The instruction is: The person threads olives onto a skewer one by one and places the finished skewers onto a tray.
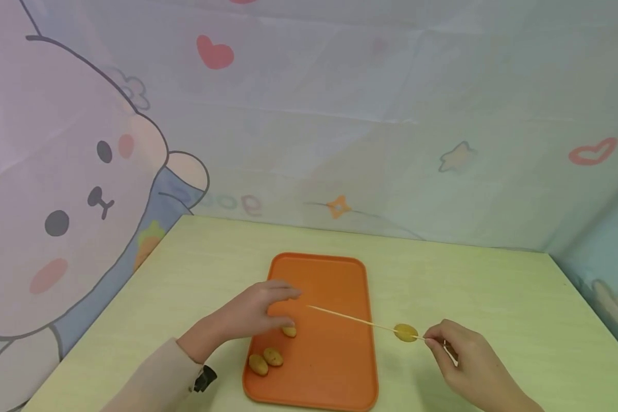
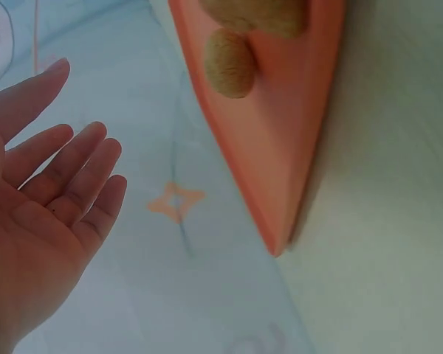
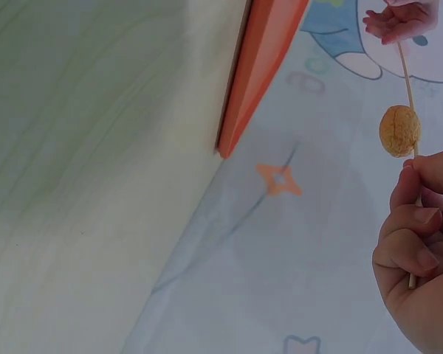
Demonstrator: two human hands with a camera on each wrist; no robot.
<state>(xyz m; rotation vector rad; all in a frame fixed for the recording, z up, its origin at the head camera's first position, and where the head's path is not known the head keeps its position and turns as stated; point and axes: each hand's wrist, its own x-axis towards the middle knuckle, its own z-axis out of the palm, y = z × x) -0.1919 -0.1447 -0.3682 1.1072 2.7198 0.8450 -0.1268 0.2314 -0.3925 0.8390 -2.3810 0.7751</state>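
Observation:
A thin wooden skewer (image 1: pixel 347 317) is pinched near its lower end by my right hand (image 1: pixel 466 357), its tip pointing left over the tray. One small yellow-brown potato (image 1: pixel 405 333) is threaded on the skewer just ahead of the fingertips; the right wrist view shows this potato (image 3: pixel 400 131) with wrinkled skin. My left hand (image 1: pixel 260 309) hovers over the tray's left side, thumb and fingers spread apart and holding nothing. Below its thumb lies a potato (image 1: pixel 289 331), partly hidden. Two more potatoes (image 1: pixel 265 361) sit side by side near the tray's lower left corner.
The orange rectangular tray (image 1: pixel 335 366) lies on a pale yellow-green table (image 1: pixel 468 280). Behind the table hangs a printed cloth (image 1: pixel 314 114) with a cartoon bear and hearts. A dark band (image 1: pixel 204 379) shows at the left sleeve.

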